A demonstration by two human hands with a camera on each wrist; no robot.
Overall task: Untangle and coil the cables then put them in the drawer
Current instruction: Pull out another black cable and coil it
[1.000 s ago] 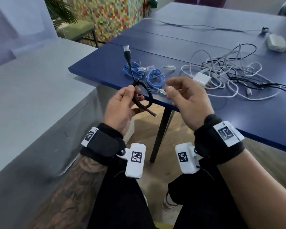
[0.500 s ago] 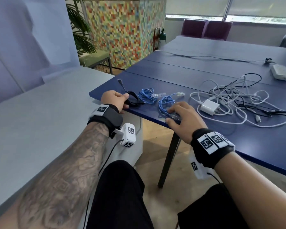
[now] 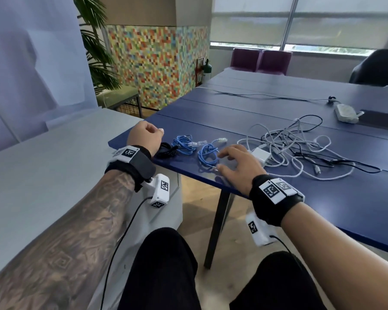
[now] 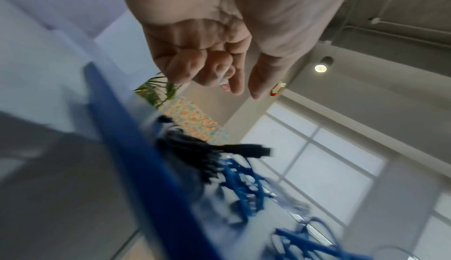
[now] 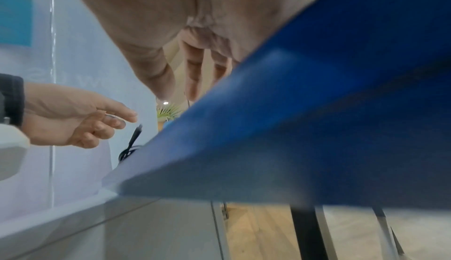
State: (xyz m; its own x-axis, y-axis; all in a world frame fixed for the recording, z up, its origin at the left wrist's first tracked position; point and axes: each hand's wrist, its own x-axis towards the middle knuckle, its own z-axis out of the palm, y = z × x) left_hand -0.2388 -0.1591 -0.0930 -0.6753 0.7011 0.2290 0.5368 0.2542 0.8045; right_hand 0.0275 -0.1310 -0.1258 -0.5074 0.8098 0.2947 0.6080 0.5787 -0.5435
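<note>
Two hands were over the near edge of the blue table [image 3: 267, 198]. The left hand [image 3: 145, 136] hung above the table's corner with its fingers loosely curled and nothing in them, the thumb lying out beside them in the left wrist view. Just beside and below it the coiled black cable [image 3: 166, 149] lay on the tabletop, one plug end sticking up from the coil in the right wrist view [image 5: 135, 136]. The right hand [image 3: 240, 163] lay flat with its fingers spread, the fingertips [image 3: 221, 155] touching the nearer of two blue cable coils [image 3: 208, 154]; I could not tell whether the hand pressed on it. The other blue coil [image 3: 183, 143] sat between that one and the black cable, close to both. To the right of the right hand lay a tangle of white and black cables [image 3: 300, 148] with a white charger block [image 3: 261, 154] at its near side, just past the fingers. Farther back on the table a small white box [image 3: 345, 113] rested at the end of a thin dark cord. No drawer could be made out from any view.
</note>
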